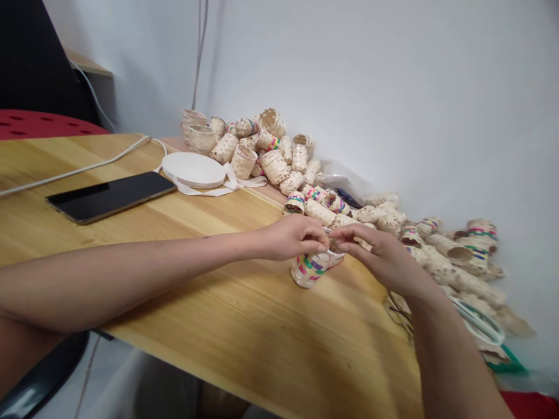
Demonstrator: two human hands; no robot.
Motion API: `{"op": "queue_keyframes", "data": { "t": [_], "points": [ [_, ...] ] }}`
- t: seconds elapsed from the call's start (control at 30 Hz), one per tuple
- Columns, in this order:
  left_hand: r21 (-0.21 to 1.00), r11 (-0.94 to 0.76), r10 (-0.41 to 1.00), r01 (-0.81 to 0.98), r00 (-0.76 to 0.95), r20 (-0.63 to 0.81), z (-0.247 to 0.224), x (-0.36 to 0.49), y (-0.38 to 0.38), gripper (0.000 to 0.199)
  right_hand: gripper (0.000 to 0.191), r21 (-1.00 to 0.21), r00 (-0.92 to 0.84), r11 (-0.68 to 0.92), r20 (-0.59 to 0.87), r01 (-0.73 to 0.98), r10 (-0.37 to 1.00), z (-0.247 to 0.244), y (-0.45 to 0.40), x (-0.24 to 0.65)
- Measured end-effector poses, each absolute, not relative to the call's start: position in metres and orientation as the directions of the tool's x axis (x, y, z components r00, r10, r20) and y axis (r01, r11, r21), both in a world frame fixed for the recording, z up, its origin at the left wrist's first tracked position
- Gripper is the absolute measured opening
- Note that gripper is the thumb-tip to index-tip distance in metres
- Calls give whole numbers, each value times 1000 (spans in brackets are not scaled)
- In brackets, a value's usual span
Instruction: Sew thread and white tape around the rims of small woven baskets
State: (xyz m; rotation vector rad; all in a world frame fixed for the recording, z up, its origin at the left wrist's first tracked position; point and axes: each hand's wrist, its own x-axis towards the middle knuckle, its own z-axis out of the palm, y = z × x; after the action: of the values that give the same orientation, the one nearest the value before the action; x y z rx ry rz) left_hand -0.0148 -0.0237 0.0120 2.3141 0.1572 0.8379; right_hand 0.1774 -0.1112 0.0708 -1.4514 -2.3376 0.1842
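Observation:
A small woven bamboo basket with pink, green, blue and yellow bands stands slightly tilted on the wooden table. At its rim, my left hand is closed, fingers curled with the thumb against the near edge. From the other side my right hand pinches at the same rim, thumb and fingertips close together. The fingertips of both hands nearly meet over the basket's mouth, hiding most of the opening. Whether anything thin lies between the fingers is too small to make out.
Many woven baskets are heaped along the wall, from the back to the right. A roll of white ribbon lies on the left beside a phone and white cable. White-handled scissors lie at right.

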Motion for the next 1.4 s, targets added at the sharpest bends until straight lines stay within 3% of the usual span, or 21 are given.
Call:
{"op": "queue_keyframes", "data": {
  "t": [0.3,0.47,0.63,0.97,1.07,1.13,1.2,1.3,1.4],
  "points": [
    [661,-736,340,-149,762,551,9,-13,-26,12,9,-298,-402,471,266,830,876,71,-113,167],
    [808,-578,530,-115,700,479,5,-9,-25,13,15,-79,-379,493,541,866,751,55,-119,164],
    [908,-392,633,-145,674,381,4,-6,-26,12,12,130,-479,510,591,850,648,34,-119,158],
    [896,-421,620,-144,675,400,3,-5,-26,12,14,225,-436,421,738,879,514,12,-113,153],
    [858,-502,629,-110,634,450,1,-4,-30,13,14,249,-410,388,811,887,418,7,-116,148],
    [807,-587,646,-58,568,511,-1,-4,-33,13,16,242,-413,433,835,868,362,4,-121,141],
    [768,-640,669,4,494,555,-2,-5,-34,13,20,184,-446,551,806,814,389,2,-129,133],
    [739,-671,687,59,423,591,-2,-6,-33,12,21,-42,-435,701,757,712,487,-2,-138,125],
    [698,-710,666,92,409,623,-1,-8,-31,12,22,-235,-355,723,747,650,562,-7,-142,123]
  ]
}}
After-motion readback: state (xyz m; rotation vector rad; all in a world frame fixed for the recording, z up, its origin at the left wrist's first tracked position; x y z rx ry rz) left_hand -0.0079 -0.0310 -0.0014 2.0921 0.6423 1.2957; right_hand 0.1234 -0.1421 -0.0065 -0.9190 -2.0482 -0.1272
